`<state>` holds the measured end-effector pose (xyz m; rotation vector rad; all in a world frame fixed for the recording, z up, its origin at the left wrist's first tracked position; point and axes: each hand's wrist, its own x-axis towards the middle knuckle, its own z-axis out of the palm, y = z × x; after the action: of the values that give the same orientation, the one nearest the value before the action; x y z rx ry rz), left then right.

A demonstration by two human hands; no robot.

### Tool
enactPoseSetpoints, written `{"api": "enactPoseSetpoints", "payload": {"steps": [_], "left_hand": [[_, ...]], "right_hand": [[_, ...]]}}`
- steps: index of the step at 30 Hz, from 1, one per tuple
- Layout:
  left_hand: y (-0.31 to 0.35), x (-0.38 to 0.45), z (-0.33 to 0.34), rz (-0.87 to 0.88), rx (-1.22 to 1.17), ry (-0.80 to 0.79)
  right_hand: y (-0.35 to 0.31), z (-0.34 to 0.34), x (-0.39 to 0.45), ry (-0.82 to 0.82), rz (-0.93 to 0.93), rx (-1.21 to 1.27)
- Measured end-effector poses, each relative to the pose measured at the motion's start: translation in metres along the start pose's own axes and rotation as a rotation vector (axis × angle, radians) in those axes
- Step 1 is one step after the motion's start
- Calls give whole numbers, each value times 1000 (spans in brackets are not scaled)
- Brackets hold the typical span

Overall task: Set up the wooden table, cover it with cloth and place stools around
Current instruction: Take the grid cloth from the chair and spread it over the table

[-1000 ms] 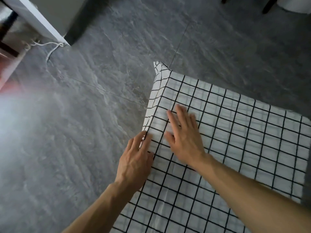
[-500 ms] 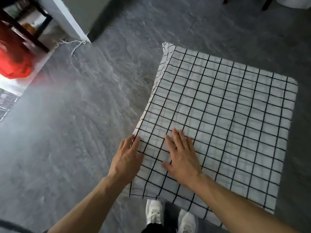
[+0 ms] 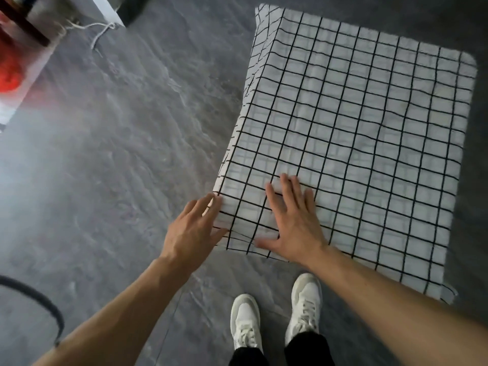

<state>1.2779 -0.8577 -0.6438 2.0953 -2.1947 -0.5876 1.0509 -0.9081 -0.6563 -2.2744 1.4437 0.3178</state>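
A white cloth with a black grid point(image 3: 364, 133) covers the whole table; no wood shows. It hangs a little over the left and near edges. My right hand point(image 3: 293, 220) lies flat on the cloth near the table's near left corner, fingers straight and spread. My left hand point(image 3: 194, 228) presses with straight fingers against the cloth's hanging left side at that same corner. No stools are in view.
Grey stone-look floor point(image 3: 118, 154) surrounds the table. My two white shoes point(image 3: 274, 315) stand just before the near edge. A white cabinet base with a loose white cord point(image 3: 100, 33) and something red point(image 3: 10, 67) are at the far left. A dark curved strap point(image 3: 39, 299) shows at lower left.
Both hands have slid along the cloth toward me to the near left corner. The view has tilted down, so my shoes and the full tabletop now show.
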Motion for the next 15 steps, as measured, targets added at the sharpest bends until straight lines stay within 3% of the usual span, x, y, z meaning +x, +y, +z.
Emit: {"api": "enactPoseSetpoints", "payload": {"steps": [8,15], "left_hand": [[19,26,2,345,224,-67],[14,40,28,376,383,-115]], "right_hand": [[-9,17,1,55,46,-101],[-1,25,0,108,25,-102]]}}
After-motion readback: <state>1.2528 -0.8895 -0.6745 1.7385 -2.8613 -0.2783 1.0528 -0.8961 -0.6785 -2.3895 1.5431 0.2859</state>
